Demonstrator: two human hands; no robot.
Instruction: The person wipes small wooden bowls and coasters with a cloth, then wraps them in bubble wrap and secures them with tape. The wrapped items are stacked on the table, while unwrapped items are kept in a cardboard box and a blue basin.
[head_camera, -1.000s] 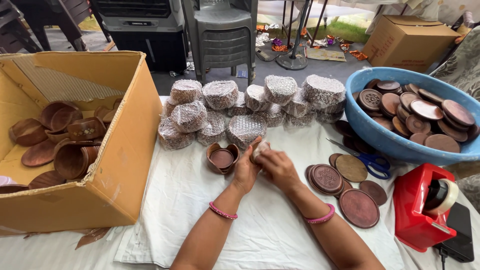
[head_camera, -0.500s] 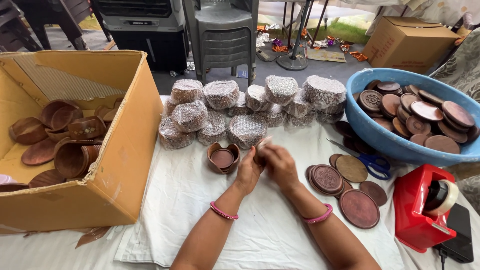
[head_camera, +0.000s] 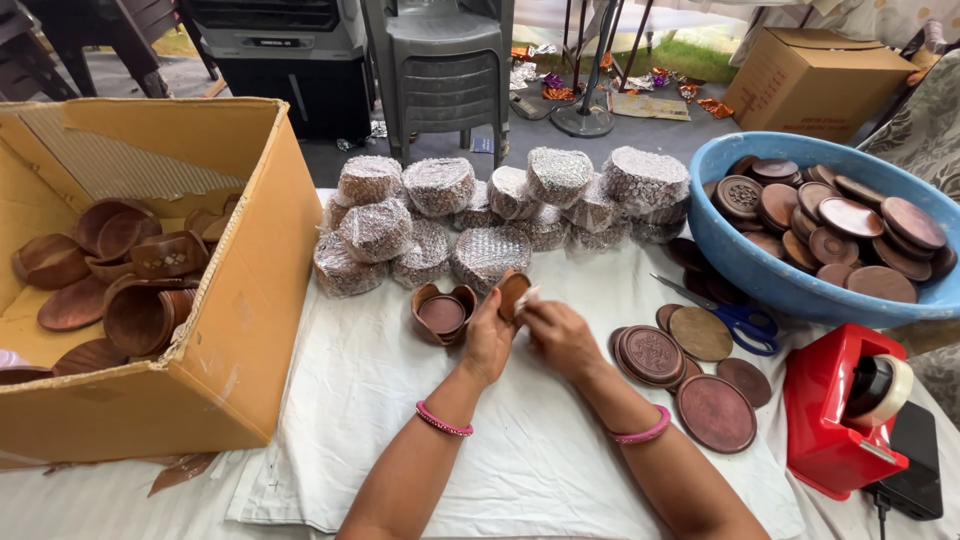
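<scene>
Head view, surroundings: we see a white cloth (head_camera: 380, 420) over the table, with a big open cardboard box (head_camera: 240, 290) at the left holding brown wooden bowls (head_camera: 130, 310).
Far row: bubble-wrapped bundles (head_camera: 490, 215) stand in a cluster across the far middle, just beyond our hands.
Right side: a blue tub (head_camera: 760, 275) full of round wooden discs sits far right; blue-handled scissors (head_camera: 735, 318) lie against its near wall; loose wooden coasters (head_camera: 690, 365) lie on the cloth beside them, and a red tape dispenser (head_camera: 840, 415) stands near right.
Holder: a small wooden coaster holder (head_camera: 443, 312) stands on the cloth just left of our hands, apart from them.
Left hand (head_camera: 488, 340): we grip a small round wooden coaster (head_camera: 513, 291) upright in the fingertips, lifted above the cloth, just right of the holder and close in front of the bundles.
Right hand (head_camera: 560, 335): our fingers pinch a pale scrap at the coaster's right edge; we cannot tell what it is.
Change: half a second ago the piece was hidden between both hands; now the brown face shows clearly, held higher by the left hand.
</scene>
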